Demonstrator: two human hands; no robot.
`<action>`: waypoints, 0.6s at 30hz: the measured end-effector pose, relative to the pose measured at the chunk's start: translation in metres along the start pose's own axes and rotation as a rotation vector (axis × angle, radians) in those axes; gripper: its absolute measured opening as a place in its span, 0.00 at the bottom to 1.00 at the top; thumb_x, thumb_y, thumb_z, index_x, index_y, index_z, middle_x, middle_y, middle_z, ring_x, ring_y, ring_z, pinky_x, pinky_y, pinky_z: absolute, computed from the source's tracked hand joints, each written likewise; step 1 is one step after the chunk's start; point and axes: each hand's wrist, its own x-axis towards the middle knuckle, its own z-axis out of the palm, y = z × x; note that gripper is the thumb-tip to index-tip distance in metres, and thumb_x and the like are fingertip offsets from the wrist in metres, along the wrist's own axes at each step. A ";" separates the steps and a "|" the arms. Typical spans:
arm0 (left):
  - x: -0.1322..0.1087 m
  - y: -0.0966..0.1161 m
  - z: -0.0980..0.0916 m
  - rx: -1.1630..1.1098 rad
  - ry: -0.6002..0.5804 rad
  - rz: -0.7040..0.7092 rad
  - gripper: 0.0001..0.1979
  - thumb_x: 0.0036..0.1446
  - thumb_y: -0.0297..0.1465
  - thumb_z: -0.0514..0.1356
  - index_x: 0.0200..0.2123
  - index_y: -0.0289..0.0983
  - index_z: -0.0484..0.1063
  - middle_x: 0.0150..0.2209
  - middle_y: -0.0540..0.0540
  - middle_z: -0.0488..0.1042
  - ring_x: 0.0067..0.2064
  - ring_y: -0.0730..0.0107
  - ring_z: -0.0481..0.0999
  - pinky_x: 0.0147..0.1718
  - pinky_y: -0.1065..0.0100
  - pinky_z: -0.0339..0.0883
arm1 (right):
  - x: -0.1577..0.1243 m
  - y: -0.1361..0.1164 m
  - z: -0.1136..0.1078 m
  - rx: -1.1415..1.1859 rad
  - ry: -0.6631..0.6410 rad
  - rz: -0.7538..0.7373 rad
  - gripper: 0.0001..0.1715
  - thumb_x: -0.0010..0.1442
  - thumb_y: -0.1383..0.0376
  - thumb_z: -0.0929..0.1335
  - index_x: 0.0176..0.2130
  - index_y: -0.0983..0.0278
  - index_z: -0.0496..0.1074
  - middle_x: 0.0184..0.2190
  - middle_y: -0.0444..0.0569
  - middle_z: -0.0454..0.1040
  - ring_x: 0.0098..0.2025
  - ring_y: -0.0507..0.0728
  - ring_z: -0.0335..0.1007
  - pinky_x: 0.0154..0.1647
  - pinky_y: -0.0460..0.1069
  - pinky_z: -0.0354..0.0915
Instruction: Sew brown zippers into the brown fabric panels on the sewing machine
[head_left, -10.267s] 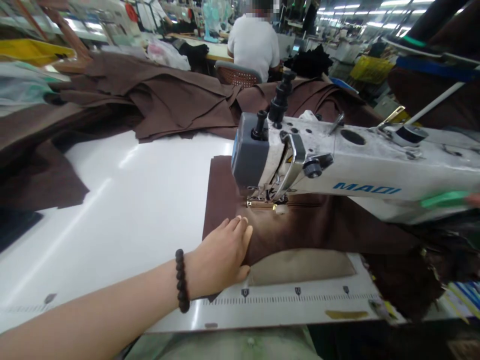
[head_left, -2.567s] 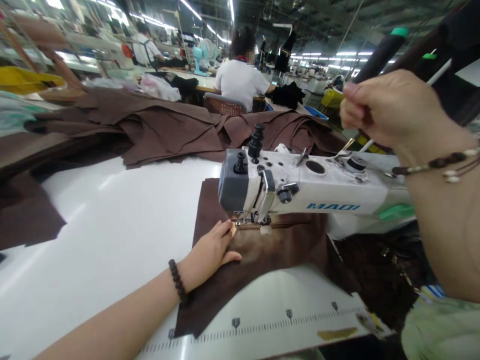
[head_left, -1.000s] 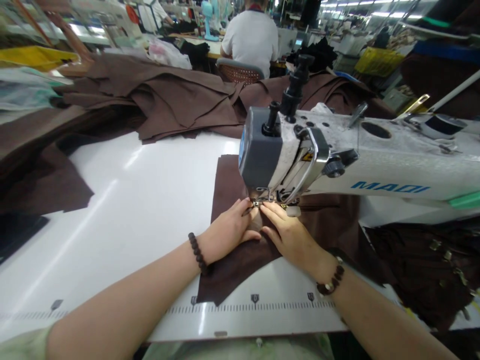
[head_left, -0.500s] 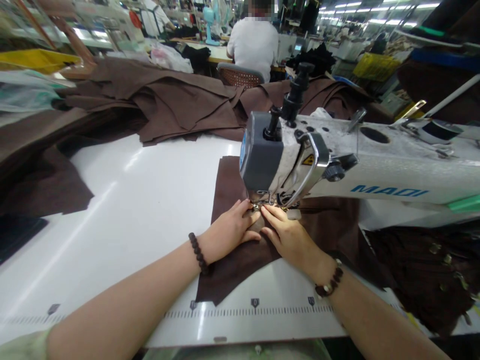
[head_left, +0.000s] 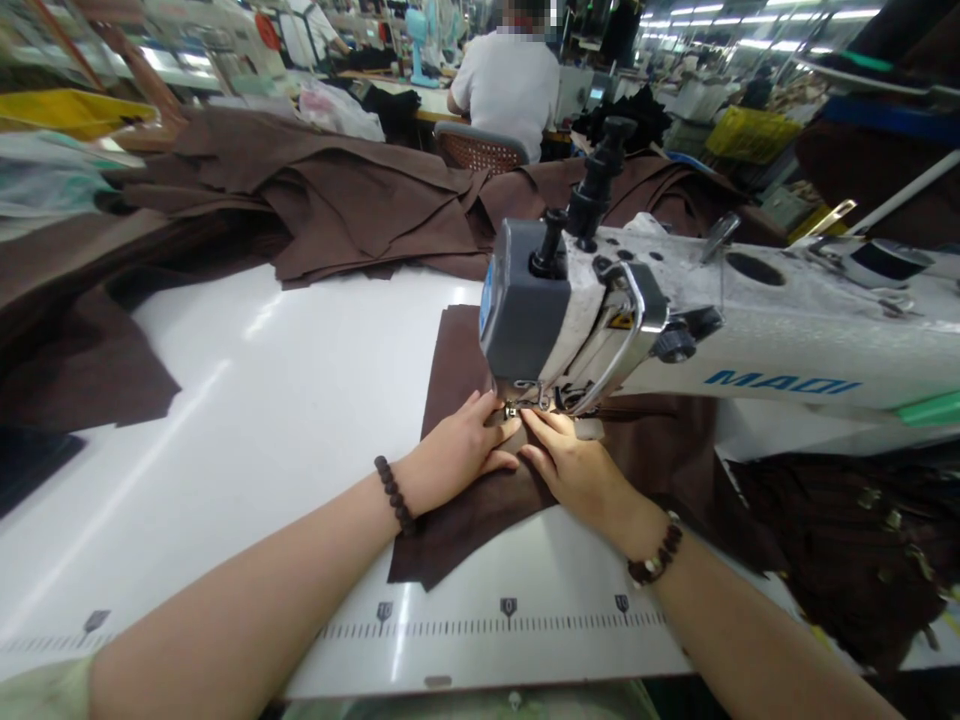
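A dark brown fabric piece (head_left: 457, 530) lies flat under the sewing machine (head_left: 525, 300), its lower edge curved. My left hand (head_left: 465, 440) rests on the cloth just left of the lit presser foot (head_left: 512, 409), fingers stretched out and thumb spread. On the other side, my right hand (head_left: 577, 470) presses the same cloth, its fingertips close to the foot and its thumb towards my left thumb. Both hands lie flat and hold nothing between the fingers. The needle itself is too small to make out.
Brown fabric pieces (head_left: 360, 200) are heaped along the back of the white table (head_left: 300, 400). More dark brown pieces with metal fittings (head_left: 847, 540) lie at the right. A ruler scale (head_left: 450, 628) runs along the front edge. A person in white (head_left: 510, 95) sits beyond.
The cloth's lower edge has shifted slightly away from me, towards the machine. Both hands stay beside the presser foot, almost in the same place.
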 end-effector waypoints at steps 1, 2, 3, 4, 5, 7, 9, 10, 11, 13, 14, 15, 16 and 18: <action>0.000 0.000 0.000 -0.002 -0.001 -0.002 0.21 0.57 0.39 0.56 0.49 0.31 0.67 0.48 0.37 0.63 0.51 0.54 0.67 0.52 0.55 0.62 | 0.000 0.000 0.000 -0.001 0.002 0.001 0.23 0.62 0.65 0.58 0.54 0.70 0.63 0.54 0.59 0.64 0.53 0.63 0.64 0.57 0.63 0.56; 0.001 0.000 -0.001 -0.004 0.002 0.000 0.21 0.57 0.39 0.56 0.49 0.31 0.67 0.48 0.37 0.62 0.51 0.54 0.67 0.52 0.55 0.62 | 0.001 0.001 0.001 0.000 0.004 0.002 0.23 0.62 0.65 0.58 0.54 0.70 0.63 0.54 0.59 0.64 0.53 0.63 0.63 0.57 0.63 0.56; 0.001 0.000 -0.001 -0.006 0.006 0.003 0.20 0.58 0.39 0.56 0.49 0.31 0.67 0.48 0.37 0.62 0.52 0.55 0.66 0.52 0.55 0.62 | 0.001 0.001 0.002 0.004 0.005 0.000 0.23 0.62 0.65 0.58 0.54 0.70 0.63 0.54 0.59 0.64 0.53 0.62 0.63 0.57 0.63 0.56; 0.001 0.000 -0.001 -0.006 0.009 0.007 0.20 0.58 0.38 0.56 0.49 0.31 0.67 0.49 0.37 0.62 0.52 0.55 0.66 0.52 0.55 0.62 | 0.001 0.000 0.002 0.008 0.006 0.006 0.23 0.62 0.65 0.58 0.54 0.70 0.63 0.54 0.59 0.64 0.53 0.62 0.63 0.58 0.62 0.56; 0.001 0.001 -0.001 -0.003 0.008 0.012 0.20 0.58 0.38 0.56 0.49 0.31 0.67 0.49 0.37 0.62 0.52 0.55 0.66 0.52 0.55 0.61 | 0.001 0.000 0.003 0.006 0.009 0.021 0.23 0.62 0.64 0.58 0.54 0.70 0.63 0.53 0.59 0.65 0.53 0.61 0.63 0.58 0.61 0.55; 0.001 0.003 -0.001 0.015 -0.002 0.020 0.19 0.58 0.38 0.56 0.48 0.31 0.67 0.49 0.37 0.63 0.52 0.55 0.65 0.52 0.55 0.62 | -0.001 -0.003 0.002 -0.046 0.012 0.086 0.24 0.62 0.62 0.60 0.55 0.70 0.62 0.53 0.60 0.65 0.54 0.62 0.62 0.60 0.63 0.52; 0.001 0.003 -0.002 0.057 -0.030 0.026 0.18 0.59 0.37 0.55 0.48 0.31 0.67 0.48 0.36 0.64 0.53 0.55 0.65 0.51 0.55 0.62 | -0.004 -0.007 -0.004 -0.160 -0.008 0.173 0.27 0.61 0.59 0.61 0.56 0.71 0.60 0.54 0.62 0.63 0.56 0.65 0.58 0.59 0.67 0.48; 0.001 0.002 -0.004 0.085 -0.052 0.036 0.18 0.59 0.37 0.55 0.48 0.30 0.67 0.47 0.36 0.64 0.52 0.55 0.64 0.51 0.55 0.61 | -0.007 -0.009 -0.010 -0.223 -0.041 0.210 0.28 0.61 0.59 0.61 0.56 0.71 0.59 0.55 0.63 0.61 0.57 0.67 0.56 0.57 0.70 0.47; 0.001 0.000 -0.006 0.112 -0.074 0.053 0.18 0.60 0.36 0.55 0.49 0.30 0.67 0.47 0.35 0.65 0.52 0.54 0.64 0.52 0.53 0.60 | -0.008 -0.012 -0.018 -0.274 -0.095 0.228 0.28 0.61 0.59 0.61 0.56 0.71 0.59 0.55 0.64 0.61 0.57 0.68 0.56 0.56 0.71 0.48; 0.001 -0.005 -0.013 0.154 -0.116 0.094 0.16 0.61 0.34 0.54 0.49 0.32 0.67 0.50 0.36 0.65 0.53 0.54 0.64 0.53 0.51 0.57 | -0.010 -0.016 -0.040 -0.311 -0.255 0.209 0.26 0.61 0.61 0.62 0.55 0.72 0.61 0.52 0.65 0.63 0.52 0.67 0.62 0.51 0.67 0.57; 0.000 -0.008 -0.017 0.162 -0.133 0.109 0.14 0.62 0.32 0.53 0.49 0.34 0.68 0.51 0.36 0.64 0.53 0.54 0.64 0.53 0.50 0.57 | -0.010 -0.017 -0.053 -0.297 -0.348 0.159 0.24 0.60 0.62 0.63 0.53 0.72 0.63 0.50 0.64 0.66 0.49 0.66 0.65 0.48 0.62 0.61; 0.000 -0.010 -0.021 0.163 -0.143 0.116 0.12 0.62 0.31 0.52 0.47 0.34 0.70 0.51 0.37 0.65 0.52 0.55 0.65 0.53 0.51 0.57 | -0.009 -0.018 -0.065 -0.261 -0.440 0.083 0.22 0.59 0.64 0.63 0.51 0.72 0.65 0.47 0.63 0.68 0.45 0.63 0.68 0.45 0.57 0.64; -0.002 -0.011 -0.025 0.159 -0.151 0.114 0.11 0.63 0.29 0.52 0.45 0.34 0.71 0.51 0.38 0.65 0.51 0.56 0.66 0.52 0.53 0.59 | -0.007 -0.017 -0.075 -0.204 -0.529 -0.010 0.19 0.58 0.66 0.64 0.48 0.71 0.68 0.44 0.61 0.70 0.42 0.60 0.69 0.43 0.53 0.65; -0.005 -0.008 -0.029 0.143 -0.154 0.096 0.11 0.63 0.28 0.51 0.43 0.33 0.71 0.48 0.40 0.68 0.48 0.60 0.69 0.48 0.59 0.64 | -0.003 -0.016 -0.087 -0.082 -0.643 -0.175 0.14 0.58 0.68 0.63 0.43 0.67 0.72 0.39 0.54 0.73 0.38 0.55 0.71 0.41 0.47 0.64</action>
